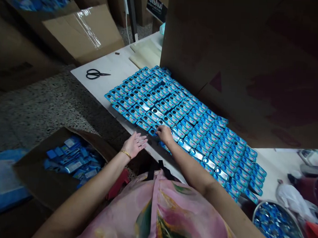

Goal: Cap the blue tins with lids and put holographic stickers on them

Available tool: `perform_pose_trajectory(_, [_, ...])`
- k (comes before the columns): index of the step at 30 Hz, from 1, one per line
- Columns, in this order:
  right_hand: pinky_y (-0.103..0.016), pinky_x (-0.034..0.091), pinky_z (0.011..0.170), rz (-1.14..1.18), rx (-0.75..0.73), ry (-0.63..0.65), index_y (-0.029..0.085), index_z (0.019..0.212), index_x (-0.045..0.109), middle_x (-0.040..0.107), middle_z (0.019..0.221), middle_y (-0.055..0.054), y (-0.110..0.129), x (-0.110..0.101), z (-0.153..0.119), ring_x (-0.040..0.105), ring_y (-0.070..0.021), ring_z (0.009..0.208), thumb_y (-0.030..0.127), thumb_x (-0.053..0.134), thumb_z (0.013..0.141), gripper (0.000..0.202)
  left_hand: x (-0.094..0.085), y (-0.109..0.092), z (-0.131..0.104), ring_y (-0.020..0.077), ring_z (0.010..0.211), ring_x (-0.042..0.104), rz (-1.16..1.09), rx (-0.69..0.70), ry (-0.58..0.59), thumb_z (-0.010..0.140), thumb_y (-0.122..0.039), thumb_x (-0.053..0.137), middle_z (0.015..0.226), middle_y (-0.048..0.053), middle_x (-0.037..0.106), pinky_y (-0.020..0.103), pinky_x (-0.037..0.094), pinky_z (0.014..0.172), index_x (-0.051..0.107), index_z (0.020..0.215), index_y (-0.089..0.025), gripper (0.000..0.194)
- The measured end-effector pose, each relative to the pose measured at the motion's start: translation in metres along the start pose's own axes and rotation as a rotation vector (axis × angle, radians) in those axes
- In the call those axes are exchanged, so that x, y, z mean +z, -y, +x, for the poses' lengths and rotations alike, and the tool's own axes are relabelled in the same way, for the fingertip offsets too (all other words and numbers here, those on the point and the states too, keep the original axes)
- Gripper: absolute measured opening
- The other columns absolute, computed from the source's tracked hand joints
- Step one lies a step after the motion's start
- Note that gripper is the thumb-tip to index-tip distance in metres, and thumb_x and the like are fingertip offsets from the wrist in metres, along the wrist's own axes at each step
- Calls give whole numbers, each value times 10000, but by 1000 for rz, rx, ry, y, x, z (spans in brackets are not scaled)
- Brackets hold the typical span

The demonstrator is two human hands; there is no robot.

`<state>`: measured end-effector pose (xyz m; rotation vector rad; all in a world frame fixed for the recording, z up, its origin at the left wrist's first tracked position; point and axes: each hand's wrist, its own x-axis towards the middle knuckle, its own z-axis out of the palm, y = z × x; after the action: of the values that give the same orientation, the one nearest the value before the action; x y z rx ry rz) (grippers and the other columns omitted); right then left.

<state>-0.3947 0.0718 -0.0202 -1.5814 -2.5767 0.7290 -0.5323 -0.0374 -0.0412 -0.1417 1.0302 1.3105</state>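
Observation:
Rows of small blue cases [173, 103] lie side by side across the white table [81, 70], some with dark round holes and others with blue discs in them. My right hand [164, 133] is at the front edge of the rows, its fingers pinched together on a case; anything between the fingertips is too small to make out. Palm up and fingers spread, my left hand [135, 145] is just off the table's front edge, holding nothing. A gold bracelet is on its wrist.
Black scissors [96, 74] lie at the table's left end. An open carton of blue packets [74, 160] stands below left. A bowl of shiny blue discs [278, 224] is at the lower right. A big cardboard box [244, 66] stands behind the rows.

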Motion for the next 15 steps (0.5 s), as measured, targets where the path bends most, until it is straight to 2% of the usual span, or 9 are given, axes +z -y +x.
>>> perform_pose_trajectory(4, [-279, 432, 776, -216, 46, 110, 153, 1042, 582, 626, 1005, -133, 25, 3, 30, 583, -205, 937, 175, 552, 753, 291, -25, -9, 1, 183, 824, 601, -8, 51, -70, 794, -392, 492, 960, 110, 592, 340, 480, 737, 512, 955, -172, 273])
perform_pose_trajectory(9, [-322, 442, 803, -297, 78, 211, 95, 1111, 534, 599, 1047, -194, 43, 5, 51, 576, -241, 977, 165, 577, 732, 388, -27, -8, -2, 171, 777, 608, -20, 67, -84, 789, -358, 506, 930, 100, 600, 322, 489, 716, 530, 936, -167, 243])
perform_pose_trajectory(12, [-323, 445, 800, -295, 86, 197, 121, 1119, 523, 602, 1049, -174, 42, 3, 47, 573, -243, 985, 206, 595, 728, 407, -23, -6, -3, 169, 756, 612, 29, 36, -78, 783, -335, 515, 896, 90, 608, 313, 495, 690, 538, 909, -167, 211])
perform_pose_trajectory(15, [-328, 447, 785, -234, 52, 117, 184, 1152, 486, 618, 1033, -123, 28, -2, 22, 578, -237, 969, 292, 599, 736, 444, -17, -5, 0, 171, 761, 620, 129, 6, -41, 767, -254, 536, 873, 84, 621, 311, 502, 692, 555, 887, -174, 146])
